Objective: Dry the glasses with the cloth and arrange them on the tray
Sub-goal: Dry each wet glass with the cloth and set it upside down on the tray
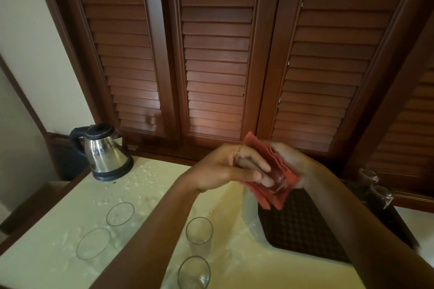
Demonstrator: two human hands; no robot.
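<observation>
4 glasses wait upright on the wet table [58,253]: at 9 o'clock [120,213], 8 o'clock [93,243], 6 o'clock [199,232] and nearest [194,272]. At 3 o'clock the dark tray [298,225] carries 2 upturned glasses [375,187]. Drying is the step in hand: left hand [225,169], grip curled round a held glass [278,182], right hand [287,157] clamped on the red cloth [270,171]. Next, I judge, it goes upturned onto the tray. No writing is legible, even on the kettle [105,151].

No text, label, brand, number or sign can be read anywhere (the kettle [106,151] at the counter's far left corner shows only plain steel).
</observation>
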